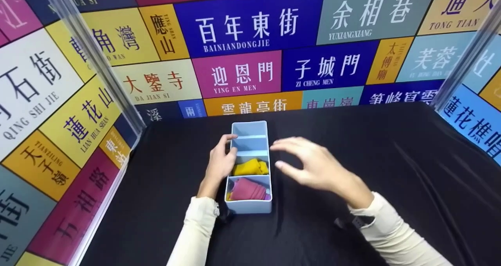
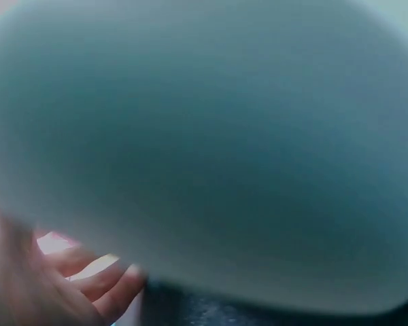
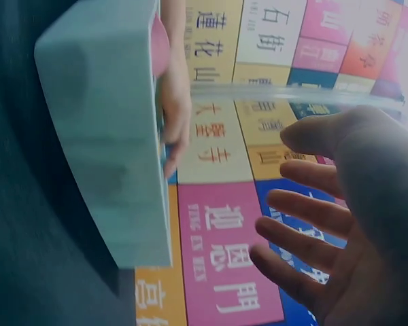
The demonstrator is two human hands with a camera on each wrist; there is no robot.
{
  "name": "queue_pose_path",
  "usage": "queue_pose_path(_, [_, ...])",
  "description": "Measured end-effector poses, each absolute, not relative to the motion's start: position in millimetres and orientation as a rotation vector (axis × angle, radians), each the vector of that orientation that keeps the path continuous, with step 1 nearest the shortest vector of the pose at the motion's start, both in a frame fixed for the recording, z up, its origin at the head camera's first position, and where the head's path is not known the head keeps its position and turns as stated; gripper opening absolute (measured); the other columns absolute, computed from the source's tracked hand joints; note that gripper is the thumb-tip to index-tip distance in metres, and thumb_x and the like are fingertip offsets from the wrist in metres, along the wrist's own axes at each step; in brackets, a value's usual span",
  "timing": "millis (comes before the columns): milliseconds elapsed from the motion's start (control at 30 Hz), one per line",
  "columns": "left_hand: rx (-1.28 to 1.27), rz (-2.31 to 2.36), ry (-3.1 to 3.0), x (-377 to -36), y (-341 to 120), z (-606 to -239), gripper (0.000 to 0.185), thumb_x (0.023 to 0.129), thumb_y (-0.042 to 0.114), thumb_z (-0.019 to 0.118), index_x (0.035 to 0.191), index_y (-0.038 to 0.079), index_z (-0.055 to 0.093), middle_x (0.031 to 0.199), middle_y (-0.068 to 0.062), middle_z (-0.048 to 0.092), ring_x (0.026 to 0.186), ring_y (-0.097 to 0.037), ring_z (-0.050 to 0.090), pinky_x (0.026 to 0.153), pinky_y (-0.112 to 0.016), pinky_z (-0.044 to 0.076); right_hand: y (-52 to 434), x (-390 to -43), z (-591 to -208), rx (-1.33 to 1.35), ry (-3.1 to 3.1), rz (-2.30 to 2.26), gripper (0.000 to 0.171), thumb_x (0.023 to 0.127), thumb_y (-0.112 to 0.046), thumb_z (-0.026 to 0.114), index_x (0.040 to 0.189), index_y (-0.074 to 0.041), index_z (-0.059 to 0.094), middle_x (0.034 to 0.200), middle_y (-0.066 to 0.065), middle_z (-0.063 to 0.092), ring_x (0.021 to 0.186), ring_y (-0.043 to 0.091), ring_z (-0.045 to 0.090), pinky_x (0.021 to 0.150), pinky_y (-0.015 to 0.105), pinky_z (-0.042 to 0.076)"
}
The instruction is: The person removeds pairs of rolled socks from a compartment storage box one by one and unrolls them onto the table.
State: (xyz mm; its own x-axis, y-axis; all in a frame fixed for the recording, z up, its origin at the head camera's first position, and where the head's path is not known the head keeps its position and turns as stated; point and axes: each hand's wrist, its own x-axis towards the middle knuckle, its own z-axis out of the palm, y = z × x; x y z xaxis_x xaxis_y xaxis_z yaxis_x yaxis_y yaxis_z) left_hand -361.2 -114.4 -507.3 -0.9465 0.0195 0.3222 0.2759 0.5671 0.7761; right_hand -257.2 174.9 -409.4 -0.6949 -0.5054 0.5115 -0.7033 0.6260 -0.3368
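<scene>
A long light-blue divided box (image 1: 248, 207) lies lengthwise in front of me. Its nearest compartment holds a folded maroon cloth (image 1: 247, 189), with bits of yellow and purple showing beside it. A folded yellow cloth (image 1: 250, 167) fills the compartment behind that, and the two farthest compartments show bare bottoms. My left hand (image 1: 222, 160) rests at the box's left long side, index finger and thumb at the rim. In the left wrist view the box wall (image 2: 224, 149) hides much of that hand. To the right, my right hand (image 1: 313, 162) hovers apart from the box, fingers spread and holding nothing.
Black cloth (image 1: 164, 219) covers the table, with creases on the right. Walls of colourful sign panels (image 1: 250, 27) stand behind and at both sides. Clear upright posts (image 1: 105, 70) mark the corners.
</scene>
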Motion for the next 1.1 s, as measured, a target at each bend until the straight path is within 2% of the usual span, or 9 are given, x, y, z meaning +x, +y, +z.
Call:
queue_pose_path(100, [-0.225, -1.326, -2.528, -360, -114, -511, 0.041, 0.100, 0.014, 0.063, 0.139, 0.024, 0.068, 0.138, -0.008, 0.074, 0.134, -0.029, 0.065, 0.115, -0.050, 0.049, 165, -254, -419, 1.051, -2.498, 0.792, 0.038, 0.101, -0.034, 0.077, 0.137, -0.024, 0.074, 0.140, -0.004, 0.073, 0.104, 0.009, 0.075, 0.087, 0.031, 0.064])
queue_pose_path(200, [-0.223, -1.323, -2.522, -358, -115, -512, 0.041, 0.100, 0.015, 0.063, 0.139, 0.024, 0.068, 0.138, -0.007, 0.074, 0.132, -0.030, 0.067, 0.113, -0.051, 0.050, 152, -253, -427, 1.173, -2.494, 0.833, 0.032, 0.102, -0.029, 0.076, 0.133, -0.023, 0.075, 0.135, -0.003, 0.075, 0.099, 0.008, 0.075, 0.085, 0.028, 0.064])
queue_pose_path(333, [-0.221, -1.339, -2.505, -358, -117, -513, 0.041, 0.100, 0.014, 0.062, 0.139, 0.023, 0.067, 0.138, -0.008, 0.074, 0.126, -0.031, 0.068, 0.110, -0.052, 0.051, 140, -254, -434, 1.337, -2.502, 0.824, 0.027, 0.104, -0.026, 0.074, 0.129, -0.021, 0.077, 0.124, -0.006, 0.078, 0.115, 0.010, 0.073, 0.104, 0.036, 0.059])
queue_pose_path(500, [-0.211, -1.375, -2.483, -360, -118, -510, 0.041, 0.100, 0.011, 0.063, 0.139, 0.022, 0.068, 0.137, -0.008, 0.074, 0.125, -0.031, 0.068, 0.110, -0.052, 0.051, 132, -254, -441, 1.408, -2.625, 0.760, 0.021, 0.106, -0.026, 0.071, 0.125, -0.023, 0.079, 0.117, -0.009, 0.080, 0.108, 0.011, 0.076, 0.098, 0.035, 0.061])
queue_pose_path(700, [-0.245, -1.376, -2.499, -365, -115, -504, 0.042, 0.099, 0.013, 0.063, 0.140, 0.021, 0.067, 0.137, -0.010, 0.074, 0.126, -0.032, 0.068, 0.111, -0.053, 0.050, 129, -251, -443, 1.270, -2.707, 0.634, 0.019, 0.104, -0.032, 0.074, 0.120, -0.028, 0.080, 0.117, -0.014, 0.080, 0.109, 0.008, 0.077, 0.094, 0.036, 0.063])
queue_pose_path(900, [-0.213, -1.362, -2.509, -362, -117, -505, 0.042, 0.099, 0.012, 0.063, 0.139, 0.023, 0.068, 0.136, -0.009, 0.074, 0.129, -0.031, 0.067, 0.112, -0.052, 0.049, 118, -251, -442, 1.204, -2.762, 0.636, 0.027, 0.099, -0.042, 0.078, 0.119, -0.024, 0.080, 0.111, -0.009, 0.082, 0.100, 0.015, 0.078, 0.084, 0.040, 0.064])
queue_pose_path(1100, [-0.224, -1.384, -2.509, -360, -111, -509, 0.042, 0.100, 0.011, 0.064, 0.140, 0.022, 0.068, 0.136, -0.010, 0.074, 0.126, -0.032, 0.067, 0.110, -0.052, 0.050, 110, -257, -439, 1.142, -2.878, 0.609, 0.040, 0.089, -0.045, 0.088, 0.121, -0.022, 0.081, 0.105, -0.007, 0.083, 0.095, 0.009, 0.078, 0.080, 0.034, 0.063])
